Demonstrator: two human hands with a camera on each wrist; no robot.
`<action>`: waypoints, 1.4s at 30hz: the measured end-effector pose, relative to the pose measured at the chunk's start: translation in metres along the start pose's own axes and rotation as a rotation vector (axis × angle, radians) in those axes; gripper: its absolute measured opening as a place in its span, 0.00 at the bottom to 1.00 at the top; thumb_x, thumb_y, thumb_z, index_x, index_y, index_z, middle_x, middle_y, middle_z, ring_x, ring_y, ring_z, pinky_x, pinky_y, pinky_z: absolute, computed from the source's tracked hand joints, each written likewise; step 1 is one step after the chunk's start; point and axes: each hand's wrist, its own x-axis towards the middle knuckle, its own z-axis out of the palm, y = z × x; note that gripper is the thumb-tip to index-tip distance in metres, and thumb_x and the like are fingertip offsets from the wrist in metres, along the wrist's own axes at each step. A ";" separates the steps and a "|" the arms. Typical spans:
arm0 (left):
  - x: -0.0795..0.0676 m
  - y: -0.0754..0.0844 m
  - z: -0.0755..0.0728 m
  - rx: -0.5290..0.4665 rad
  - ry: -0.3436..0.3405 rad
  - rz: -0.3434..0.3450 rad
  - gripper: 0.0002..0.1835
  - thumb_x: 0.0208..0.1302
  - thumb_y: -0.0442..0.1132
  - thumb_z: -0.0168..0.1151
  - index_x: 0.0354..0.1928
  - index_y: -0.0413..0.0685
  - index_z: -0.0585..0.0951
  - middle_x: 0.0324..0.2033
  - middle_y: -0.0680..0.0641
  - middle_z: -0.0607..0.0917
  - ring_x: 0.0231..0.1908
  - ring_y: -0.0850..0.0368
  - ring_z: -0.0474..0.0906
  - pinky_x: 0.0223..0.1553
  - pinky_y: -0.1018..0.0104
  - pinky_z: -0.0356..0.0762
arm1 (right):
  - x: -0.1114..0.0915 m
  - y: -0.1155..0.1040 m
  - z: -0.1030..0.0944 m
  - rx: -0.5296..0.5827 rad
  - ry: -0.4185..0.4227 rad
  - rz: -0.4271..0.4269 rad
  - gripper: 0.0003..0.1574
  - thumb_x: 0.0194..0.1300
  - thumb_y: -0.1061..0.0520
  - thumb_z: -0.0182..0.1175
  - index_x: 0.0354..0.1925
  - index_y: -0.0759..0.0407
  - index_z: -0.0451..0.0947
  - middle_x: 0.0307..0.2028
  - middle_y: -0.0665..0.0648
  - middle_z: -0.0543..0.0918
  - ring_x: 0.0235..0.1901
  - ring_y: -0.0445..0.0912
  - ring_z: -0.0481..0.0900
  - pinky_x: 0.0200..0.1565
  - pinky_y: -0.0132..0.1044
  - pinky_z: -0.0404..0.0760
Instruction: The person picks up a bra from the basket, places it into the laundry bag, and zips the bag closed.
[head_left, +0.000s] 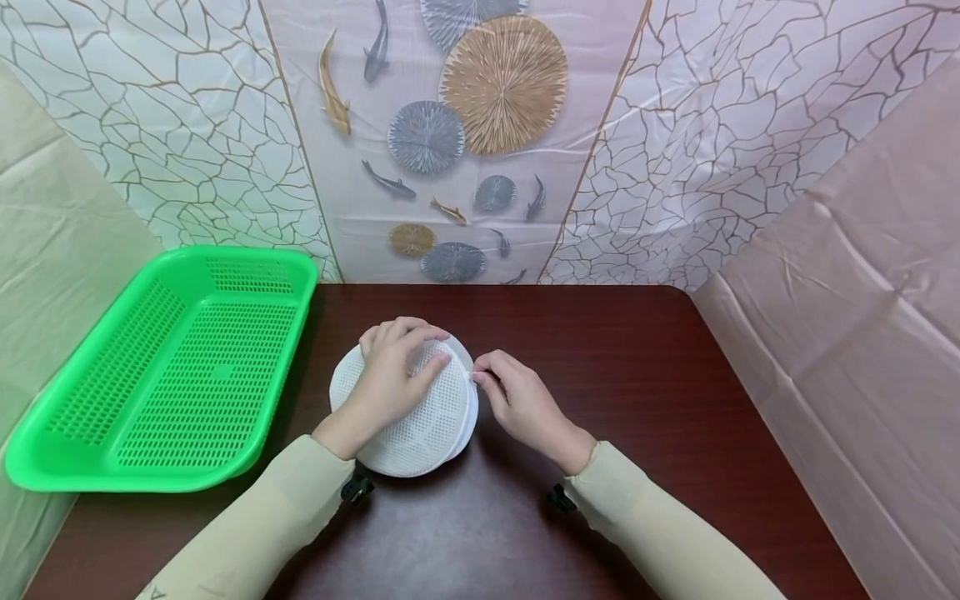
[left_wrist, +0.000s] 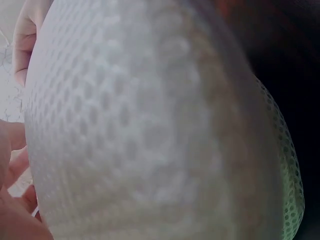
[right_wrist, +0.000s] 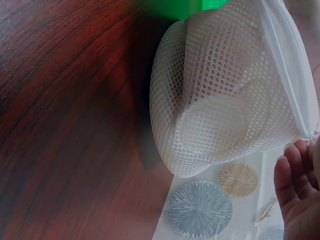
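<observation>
A round white mesh laundry bag (head_left: 420, 429) stands on the table, its zipper band (right_wrist: 285, 65) running round the upper edge. My left hand (head_left: 390, 367) holds it from above, fingers bent over the far part and thumb lying across the mesh. In the left wrist view the mesh (left_wrist: 125, 130) fills most of the picture, blurred up close. At the bag's right edge, my right hand (head_left: 525, 408) pinches the small zipper pull (head_left: 472, 377) between thumb and forefinger. The right wrist view shows the mesh side bulging, with a rounded shape pressing through; its contents cannot be made out.
A green plastic basket (head_left: 296, 333) with slotted walls stands to the left on the dark wood table (head_left: 637, 367). Patterned cloth (head_left: 652, 150) hangs behind the table, and plain cloth (head_left: 862, 308) lines the right side.
</observation>
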 end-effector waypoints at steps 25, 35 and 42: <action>-0.004 0.004 0.008 0.103 -0.105 0.052 0.04 0.63 0.43 0.65 0.38 0.57 0.85 0.42 0.49 0.73 0.53 0.48 0.64 0.57 0.44 0.47 | 0.001 -0.003 0.002 -0.016 0.020 -0.019 0.05 0.67 0.65 0.58 0.41 0.58 0.73 0.34 0.49 0.75 0.33 0.40 0.72 0.36 0.33 0.74; -0.005 0.004 0.010 0.069 -0.070 0.047 0.04 0.63 0.43 0.66 0.38 0.55 0.85 0.42 0.48 0.73 0.51 0.46 0.64 0.57 0.44 0.47 | 0.000 -0.004 0.001 -0.015 0.026 -0.019 0.05 0.67 0.65 0.58 0.41 0.58 0.73 0.35 0.49 0.75 0.33 0.40 0.72 0.36 0.33 0.74; -0.005 0.003 0.011 0.059 -0.055 0.045 0.04 0.62 0.43 0.66 0.37 0.54 0.85 0.42 0.48 0.73 0.48 0.46 0.64 0.57 0.44 0.47 | 0.000 -0.003 0.001 -0.017 0.028 -0.028 0.05 0.67 0.65 0.58 0.41 0.58 0.73 0.35 0.49 0.74 0.33 0.40 0.71 0.36 0.33 0.74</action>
